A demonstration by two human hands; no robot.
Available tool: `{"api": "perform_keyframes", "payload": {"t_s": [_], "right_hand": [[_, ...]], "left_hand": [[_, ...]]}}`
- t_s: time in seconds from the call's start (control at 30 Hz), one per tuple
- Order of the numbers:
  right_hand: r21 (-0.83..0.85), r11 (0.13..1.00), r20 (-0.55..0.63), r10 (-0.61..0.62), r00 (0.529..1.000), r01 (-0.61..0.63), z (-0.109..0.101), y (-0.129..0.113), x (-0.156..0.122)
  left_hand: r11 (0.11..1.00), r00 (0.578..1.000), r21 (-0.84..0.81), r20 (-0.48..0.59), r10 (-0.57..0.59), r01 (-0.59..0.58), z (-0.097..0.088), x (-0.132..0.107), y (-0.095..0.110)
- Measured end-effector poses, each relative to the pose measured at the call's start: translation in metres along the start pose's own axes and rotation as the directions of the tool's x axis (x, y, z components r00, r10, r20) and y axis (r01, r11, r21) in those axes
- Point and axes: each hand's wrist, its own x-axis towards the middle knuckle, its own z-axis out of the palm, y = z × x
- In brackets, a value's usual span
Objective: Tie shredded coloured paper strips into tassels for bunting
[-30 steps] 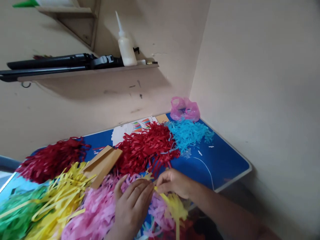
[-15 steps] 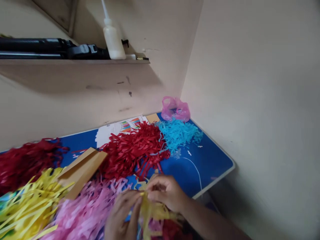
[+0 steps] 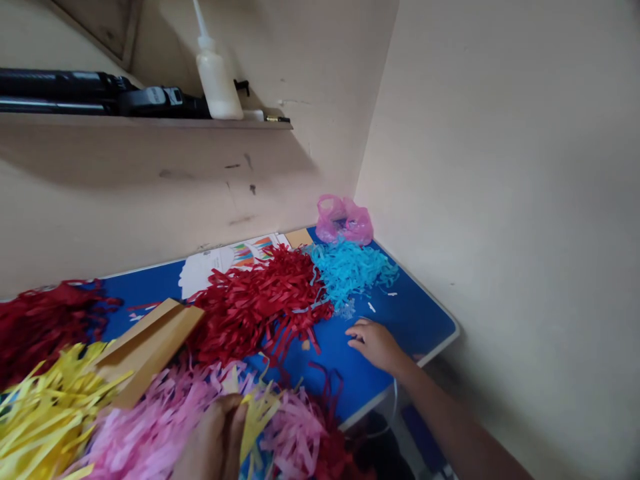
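My left hand (image 3: 213,437) is at the bottom edge, fingers closed around a small bunch of yellow paper strips (image 3: 256,415) among the pink paper strips (image 3: 165,417). My right hand (image 3: 375,341) rests on the blue table (image 3: 420,313), fingers curled downward, just below the light blue shredded paper (image 3: 350,267). Whether it holds anything I cannot make out. A big red pile of strips (image 3: 255,303) lies between the two hands.
A brown paper envelope (image 3: 147,347) lies left of the red pile, with more yellow strips (image 3: 45,407) and dark red strips (image 3: 45,320) further left. A pink plastic bag (image 3: 344,220) sits in the corner. A shelf above holds a white glue bottle (image 3: 216,70) and black tools (image 3: 100,93).
My right hand let go of the yellow bunch and moved right onto the blue table near the light blue shreds. My left hand kept the yellow strips and sank lower in view.
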Motion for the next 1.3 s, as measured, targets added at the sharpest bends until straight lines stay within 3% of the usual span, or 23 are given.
{"api": "perform_keyframes", "payload": {"t_s": [0.1,0.17,0.2,0.27,0.33,0.47,0.63,0.77,0.83,0.97,1.13,1.3], "right_hand": [[0.047,0.999,0.005,-0.016,1.000,0.016,0.007,-0.017,-0.011],[0.225,0.974,-0.022,-0.032,0.999,0.036,0.015,-0.040,-0.019],[0.375,0.926,-0.033,-0.035,0.999,0.045,0.020,-0.055,-0.024],[0.676,0.736,-0.035,-0.022,0.999,0.040,0.031,-0.086,-0.036],[0.827,0.562,-0.023,0.007,1.000,0.016,0.041,-0.111,-0.046],[0.881,0.472,-0.024,0.060,0.998,-0.007,0.053,-0.135,-0.053],[0.890,0.456,-0.051,0.125,0.991,-0.012,0.063,-0.138,-0.053],[0.871,0.490,-0.097,0.106,0.990,0.033,0.068,-0.139,-0.054],[0.855,0.516,-0.095,0.057,0.994,0.052,0.067,-0.139,-0.054],[0.827,0.562,-0.022,-0.005,1.000,0.021,0.063,-0.136,-0.054],[0.769,0.636,-0.001,-0.109,0.994,0.071,0.062,-0.130,-0.051],[0.737,0.667,-0.077,-0.076,0.994,0.107,0.063,-0.129,-0.048]], "left_hand": [[0.984,0.989,-0.148,0.096,0.116,-0.101,0.013,0.002,0.013],[0.964,0.984,-0.248,0.121,0.131,-0.097,0.018,0.002,0.023],[0.956,0.987,-0.287,0.128,0.101,-0.061,0.021,0.002,0.028],[0.935,0.990,-0.352,0.141,0.004,0.046,0.024,-0.001,0.037],[0.900,0.984,-0.407,0.142,-0.107,0.156,0.026,-0.005,0.043],[0.855,0.977,-0.472,0.083,-0.198,0.213,0.024,-0.012,0.045],[0.924,0.993,-0.370,-0.032,-0.117,0.097,0.018,-0.012,0.045],[0.940,0.999,-0.339,-0.004,-0.034,0.031,0.014,-0.012,0.044],[0.930,0.999,-0.365,0.008,-0.047,0.047,0.013,-0.012,0.042],[0.878,0.991,-0.464,0.012,-0.131,0.121,0.017,-0.014,0.039],[0.712,0.969,-0.657,0.150,-0.199,0.248,0.020,-0.016,0.034],[0.848,0.985,-0.501,0.111,-0.136,0.173,0.011,-0.014,0.032]]}}
